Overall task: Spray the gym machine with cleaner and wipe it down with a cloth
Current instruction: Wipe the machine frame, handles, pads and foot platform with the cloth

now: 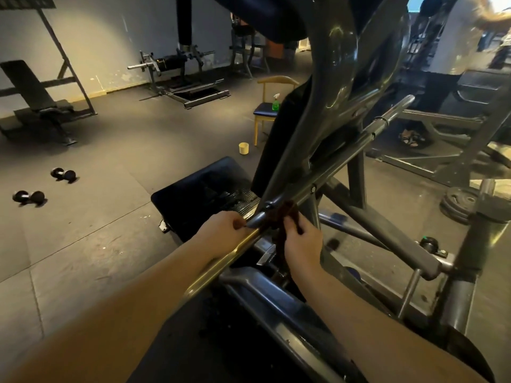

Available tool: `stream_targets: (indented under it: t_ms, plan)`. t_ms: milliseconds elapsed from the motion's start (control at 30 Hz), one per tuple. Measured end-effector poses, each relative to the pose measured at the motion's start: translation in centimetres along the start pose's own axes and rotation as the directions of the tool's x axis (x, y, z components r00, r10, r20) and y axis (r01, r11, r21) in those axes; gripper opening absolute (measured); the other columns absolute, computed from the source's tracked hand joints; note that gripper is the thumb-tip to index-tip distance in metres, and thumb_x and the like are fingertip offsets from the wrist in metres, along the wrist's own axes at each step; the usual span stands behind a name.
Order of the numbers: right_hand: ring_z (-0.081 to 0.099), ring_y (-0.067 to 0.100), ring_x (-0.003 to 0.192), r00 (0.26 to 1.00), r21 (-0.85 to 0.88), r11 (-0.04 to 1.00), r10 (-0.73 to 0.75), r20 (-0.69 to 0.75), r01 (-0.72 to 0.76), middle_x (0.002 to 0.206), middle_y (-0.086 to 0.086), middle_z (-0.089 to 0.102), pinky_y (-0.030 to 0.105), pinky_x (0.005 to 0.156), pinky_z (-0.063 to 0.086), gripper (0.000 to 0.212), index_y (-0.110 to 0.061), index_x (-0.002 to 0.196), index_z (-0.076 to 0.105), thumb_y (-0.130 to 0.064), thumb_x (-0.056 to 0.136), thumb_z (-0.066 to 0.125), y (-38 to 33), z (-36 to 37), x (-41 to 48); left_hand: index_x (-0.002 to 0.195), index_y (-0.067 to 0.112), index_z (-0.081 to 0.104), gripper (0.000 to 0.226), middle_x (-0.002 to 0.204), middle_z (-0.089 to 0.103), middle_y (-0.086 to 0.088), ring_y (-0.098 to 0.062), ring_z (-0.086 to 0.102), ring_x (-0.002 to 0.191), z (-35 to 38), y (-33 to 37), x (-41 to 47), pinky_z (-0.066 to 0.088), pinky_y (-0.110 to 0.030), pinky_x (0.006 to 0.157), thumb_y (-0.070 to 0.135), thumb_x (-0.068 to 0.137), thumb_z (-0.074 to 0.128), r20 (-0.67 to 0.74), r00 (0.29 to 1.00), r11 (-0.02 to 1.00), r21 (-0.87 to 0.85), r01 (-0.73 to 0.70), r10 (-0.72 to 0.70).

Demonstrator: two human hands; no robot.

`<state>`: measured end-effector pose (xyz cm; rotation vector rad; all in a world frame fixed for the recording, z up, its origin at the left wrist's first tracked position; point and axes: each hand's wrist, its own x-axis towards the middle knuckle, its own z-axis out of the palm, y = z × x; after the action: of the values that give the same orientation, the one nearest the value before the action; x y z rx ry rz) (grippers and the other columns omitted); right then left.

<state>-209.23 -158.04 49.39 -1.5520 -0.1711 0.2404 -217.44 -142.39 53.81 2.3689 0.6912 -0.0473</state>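
A dark steel gym machine (331, 111) fills the middle and right of the head view. A brass-coloured bar (221, 266) runs from its joint down toward me. A dark brown cloth (287, 214) is draped over that joint and hangs below it. My right hand (302, 241) pinches the cloth against the bar. On the left side of the joint, my left hand (222, 233) curls around the bar, touching the cloth's edge. The green spray bottle (276, 102) stands on a chair seat farther back, out of both hands.
A wooden chair (269, 111) holds the bottle; a small cream cup (243, 148) sits on the floor before it. Two dumbbells (29, 197) lie at left. A black bench (36, 98) and another rack stand by the wall. Weight plates (460, 205) lie at right.
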Motion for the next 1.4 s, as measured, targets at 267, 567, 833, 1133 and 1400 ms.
stream_targets:
  t_ms: [267,567,833,1133,1400]
  plan:
    - [-0.001,0.026,0.160,0.972,-0.285,0.942,-0.121,0.201,0.176,0.169,-0.022,-0.008,0.060,0.127,0.010,0.043,-0.049,0.147,0.048,-0.030,0.108,0.047,3.6,0.9,9.4,0.133,0.030,0.061,0.029,0.107,0.068,0.012,0.000,0.064,0.092,3.1,5.9,5.1,0.053,-0.021,0.082,0.025,0.105,0.055,-0.044,0.999,0.986,-0.166,-0.032,0.025]
    - [-0.021,0.032,0.156,0.984,-0.398,0.917,0.064,0.167,0.008,0.173,-0.004,-0.008,0.053,0.126,-0.004,0.035,-0.025,0.139,0.063,-0.030,0.106,0.055,-0.8,-2.0,19.9,0.118,0.029,0.070,0.019,0.106,0.068,0.008,-0.008,0.064,0.098,2.7,8.1,9.4,0.050,-0.030,0.089,0.032,0.100,0.063,0.037,0.996,0.992,-0.103,0.079,-0.075]
    - [0.006,0.030,0.159,0.994,-0.103,0.995,0.015,0.104,-0.004,0.173,-0.005,-0.003,0.058,0.126,0.022,0.070,-0.082,0.126,0.039,-0.018,0.105,0.055,0.1,-0.7,14.7,0.115,0.032,0.067,0.017,0.108,0.067,0.009,-0.002,0.063,0.095,1.9,8.1,11.3,0.045,-0.020,0.079,0.023,0.100,0.064,0.164,0.980,0.981,-0.136,0.135,-0.112]
    - [0.037,0.022,0.148,0.996,-0.052,0.995,0.086,0.039,-0.084,0.168,-0.002,0.021,0.048,0.122,0.035,0.060,-0.046,0.160,0.026,-0.021,0.109,0.045,2.4,1.6,12.4,0.114,0.029,0.067,0.017,0.112,0.068,0.005,-0.008,0.064,0.101,1.5,7.3,13.6,0.044,-0.022,0.076,0.022,0.100,0.064,0.288,0.958,0.995,-0.086,0.041,-0.015]
    - [0.053,0.030,0.133,0.962,-0.082,0.980,0.160,-0.220,-0.182,0.145,0.006,0.054,0.057,0.117,0.038,0.047,-0.048,0.149,0.044,-0.040,0.103,0.045,4.2,-1.4,22.1,0.121,0.035,0.064,0.033,0.113,0.062,0.010,-0.012,0.064,0.102,2.8,9.1,16.1,0.058,-0.041,0.093,0.033,0.090,0.074,0.155,0.965,0.969,0.093,-0.228,0.212]
